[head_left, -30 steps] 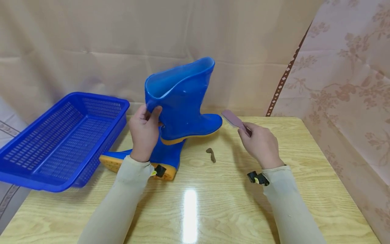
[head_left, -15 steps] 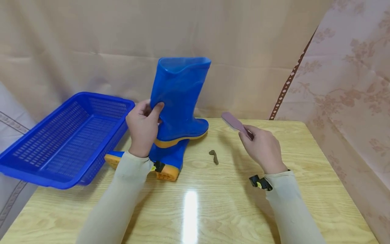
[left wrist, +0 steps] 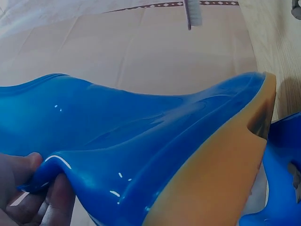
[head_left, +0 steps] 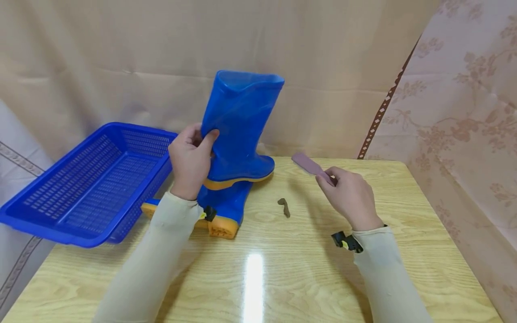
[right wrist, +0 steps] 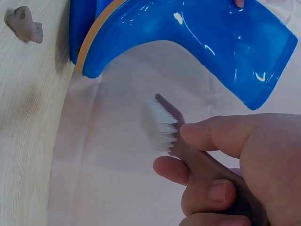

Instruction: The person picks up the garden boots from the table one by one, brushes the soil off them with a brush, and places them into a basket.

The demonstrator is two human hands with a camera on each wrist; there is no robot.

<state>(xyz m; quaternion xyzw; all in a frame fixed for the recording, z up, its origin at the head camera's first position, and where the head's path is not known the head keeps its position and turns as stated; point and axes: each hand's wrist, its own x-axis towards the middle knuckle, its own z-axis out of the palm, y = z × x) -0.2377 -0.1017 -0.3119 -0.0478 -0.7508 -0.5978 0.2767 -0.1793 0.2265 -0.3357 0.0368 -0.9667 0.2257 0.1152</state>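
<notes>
My left hand (head_left: 190, 157) pinches the back of a blue rain boot (head_left: 242, 125) between thumb and fingers, its opening up and its toe pointing right. In the left wrist view its yellow-orange sole (left wrist: 211, 174) shows smooth along the side. My right hand (head_left: 350, 195) holds a mauve brush (head_left: 308, 164) by the handle, to the right of the boot and apart from it. White bristles (right wrist: 161, 125) show in the right wrist view. Under the held boot, a second blue boot (head_left: 232, 204) lies on its side on the table, partly hidden by my left arm.
A blue perforated plastic basket (head_left: 101, 188) stands at the left of the wood-grain table (head_left: 307, 278). Between my hands lies a small brown lump (head_left: 284, 207). Beige cloth (head_left: 161, 54) hangs behind the table, with a floral sheet (head_left: 464, 112) at the right.
The held boot has tilted so that its opening faces me less, and its toe has moved left. The right hand and brush have moved only slightly, the brush's flat back now turned more toward me.
</notes>
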